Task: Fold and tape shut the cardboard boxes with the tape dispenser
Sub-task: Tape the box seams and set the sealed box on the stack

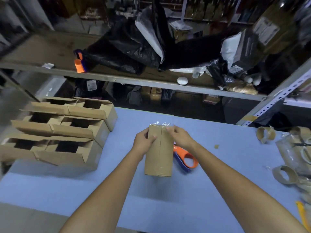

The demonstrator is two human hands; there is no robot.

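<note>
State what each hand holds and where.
Left hand grips the cardboard box by its far left edge; right hand holds its far right corner, near loose tape.

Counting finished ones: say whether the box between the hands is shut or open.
Shut. The box shows flaps meeting flat along a centre seam, shiny tape at both ends.

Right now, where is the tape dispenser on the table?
In the head view, the tape dispenser lies on the blue table just right of the cardboard box, near the right hand.
</note>
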